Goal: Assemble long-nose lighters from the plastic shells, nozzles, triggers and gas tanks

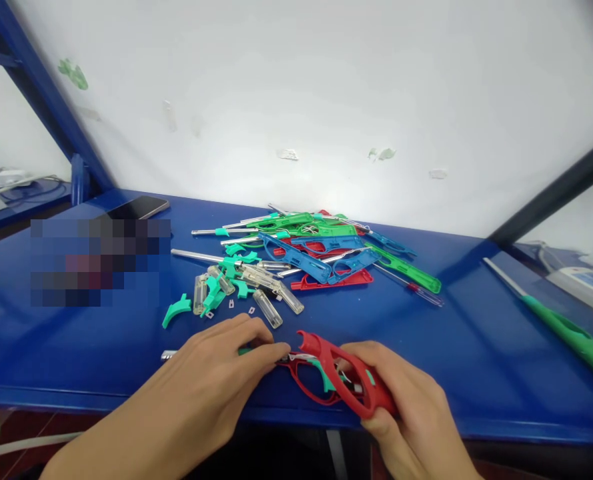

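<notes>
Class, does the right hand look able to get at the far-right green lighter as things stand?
Probably not yet: the right hand is holding the red casing, though I see nothing in the way between that hand and the green lighter.

1. It looks like a workshop.
2. A blue bench with metal posts meets a white wall.
3. Many matching plastic parts lie near its back edge.
4. A power strip lies past its right edge.
</notes>
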Motion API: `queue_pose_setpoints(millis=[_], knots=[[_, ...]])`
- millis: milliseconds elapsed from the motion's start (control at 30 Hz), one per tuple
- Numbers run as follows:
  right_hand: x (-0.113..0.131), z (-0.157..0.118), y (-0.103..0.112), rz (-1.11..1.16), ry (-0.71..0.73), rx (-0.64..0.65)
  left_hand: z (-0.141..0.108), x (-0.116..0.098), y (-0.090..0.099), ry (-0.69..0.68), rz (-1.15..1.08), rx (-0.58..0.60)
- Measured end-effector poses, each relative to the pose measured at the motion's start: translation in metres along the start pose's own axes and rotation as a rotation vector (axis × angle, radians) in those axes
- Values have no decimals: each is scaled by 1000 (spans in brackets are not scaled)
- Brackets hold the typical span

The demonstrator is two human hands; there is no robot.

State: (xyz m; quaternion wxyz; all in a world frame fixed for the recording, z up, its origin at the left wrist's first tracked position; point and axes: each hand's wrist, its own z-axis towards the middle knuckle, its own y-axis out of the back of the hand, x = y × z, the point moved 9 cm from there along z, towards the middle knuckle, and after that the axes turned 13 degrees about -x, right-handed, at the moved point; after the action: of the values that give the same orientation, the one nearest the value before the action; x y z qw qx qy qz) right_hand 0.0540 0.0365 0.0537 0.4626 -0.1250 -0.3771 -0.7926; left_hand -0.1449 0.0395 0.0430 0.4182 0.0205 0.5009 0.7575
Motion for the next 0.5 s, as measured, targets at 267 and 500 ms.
queue_pose_setpoints(millis=[267,500], knots=[[7,5,3,-44,43,-22,1,1,-1,-2,-2,-14],[7,4,1,-61,51,-11,0,-3,6,-8,76,-130]])
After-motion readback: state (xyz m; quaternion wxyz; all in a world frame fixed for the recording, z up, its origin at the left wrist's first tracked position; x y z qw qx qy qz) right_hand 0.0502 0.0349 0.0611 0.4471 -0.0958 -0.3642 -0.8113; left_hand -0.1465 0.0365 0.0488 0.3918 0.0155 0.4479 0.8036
